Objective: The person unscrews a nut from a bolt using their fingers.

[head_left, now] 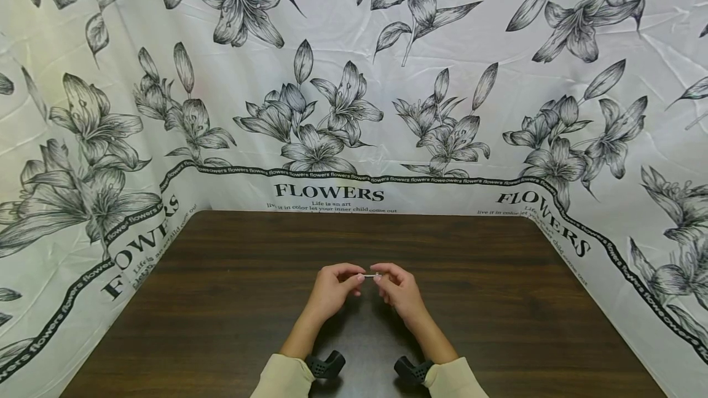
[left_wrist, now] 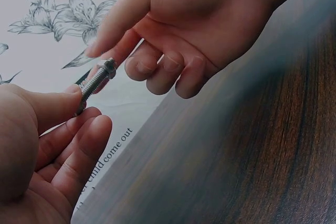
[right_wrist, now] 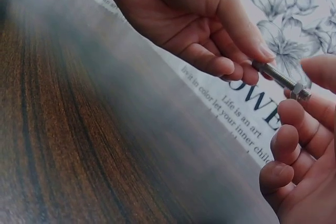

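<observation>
A threaded metal bolt [left_wrist: 94, 85] with a hex nut [left_wrist: 107, 67] near its far end is held above the table. My left hand [head_left: 330, 292] pinches the other end of the bolt between thumb and fingers, hiding its head. At the nut end is my right hand [head_left: 402, 295]. Its index finger lies close behind the nut in the right wrist view, while the thumb [right_wrist: 321, 72] stands apart from the metal. The other right fingers are bent and hold nothing.
Beneath both hands spreads a dark wood-grain table [head_left: 232, 275]. A white cloth [head_left: 442, 35] printed with lilies and lettering surrounds its back and sides. Black devices are strapped to both wrists, beside pale sleeves [head_left: 284, 376].
</observation>
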The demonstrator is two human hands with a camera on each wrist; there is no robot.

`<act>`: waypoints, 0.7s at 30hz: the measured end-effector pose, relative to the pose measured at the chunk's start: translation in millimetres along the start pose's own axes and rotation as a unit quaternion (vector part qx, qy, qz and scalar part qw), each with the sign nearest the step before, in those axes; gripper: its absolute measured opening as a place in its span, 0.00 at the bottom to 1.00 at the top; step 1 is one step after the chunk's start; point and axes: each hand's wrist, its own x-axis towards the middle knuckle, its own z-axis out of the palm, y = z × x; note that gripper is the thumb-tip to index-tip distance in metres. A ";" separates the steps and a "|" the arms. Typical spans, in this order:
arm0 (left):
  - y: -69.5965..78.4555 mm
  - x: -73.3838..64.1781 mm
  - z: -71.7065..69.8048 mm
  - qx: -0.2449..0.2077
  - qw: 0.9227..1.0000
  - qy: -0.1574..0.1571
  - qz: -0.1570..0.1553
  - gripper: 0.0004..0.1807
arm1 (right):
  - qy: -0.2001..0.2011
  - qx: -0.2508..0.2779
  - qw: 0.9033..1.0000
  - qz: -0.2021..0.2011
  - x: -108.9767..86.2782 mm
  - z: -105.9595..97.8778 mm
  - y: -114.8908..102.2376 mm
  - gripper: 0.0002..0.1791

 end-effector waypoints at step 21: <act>11.1 -1.8 0.8 -0.003 1.000 -0.005 -0.006 0.08 | 0.014 -0.013 0.998 0.056 1.4 1.7 2.9 0.12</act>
